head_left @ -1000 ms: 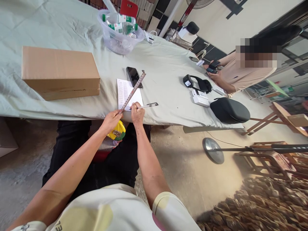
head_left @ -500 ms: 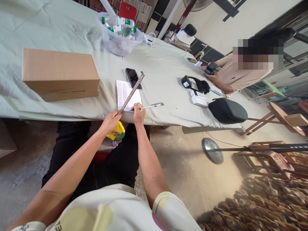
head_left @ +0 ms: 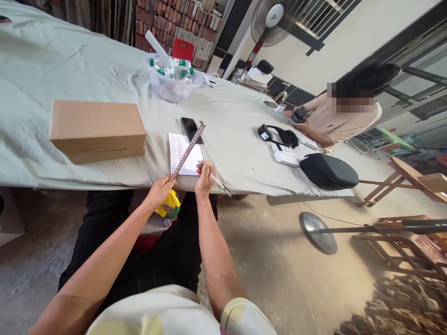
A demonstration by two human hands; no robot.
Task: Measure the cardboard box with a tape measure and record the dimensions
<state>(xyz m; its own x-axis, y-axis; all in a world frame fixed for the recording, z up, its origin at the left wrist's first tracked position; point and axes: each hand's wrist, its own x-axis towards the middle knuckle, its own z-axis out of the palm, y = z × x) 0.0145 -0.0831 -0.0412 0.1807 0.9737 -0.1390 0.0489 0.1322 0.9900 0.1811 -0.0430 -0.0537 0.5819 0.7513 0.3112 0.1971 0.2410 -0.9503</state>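
My left hand (head_left: 160,193) is closed on a tape measure (head_left: 169,204) with a yellow and green case, which hangs below the table edge. Its blade runs out up and to the right, across a sheet of paper (head_left: 176,148) and over a black phone (head_left: 187,126). Columns of handwriting cover the paper's left side. In my right hand (head_left: 205,179) a pen (head_left: 219,183) is gripped, its tip near the right part of the paper and its rear end pointing down to the right.
On the cloth-covered table (head_left: 230,139) a cardboard box (head_left: 99,132) stands at left. A tub (head_left: 171,88) of plastic bottles is farther back. Headphones (head_left: 279,136), a white device (head_left: 284,154) and a black case (head_left: 328,171) lie at right, near a seated person (head_left: 335,121) holding a dark device.
My right hand has turned and lifted slightly from the paper, so the pen's rear end now points down to the right. The whole view has tilted up a little.
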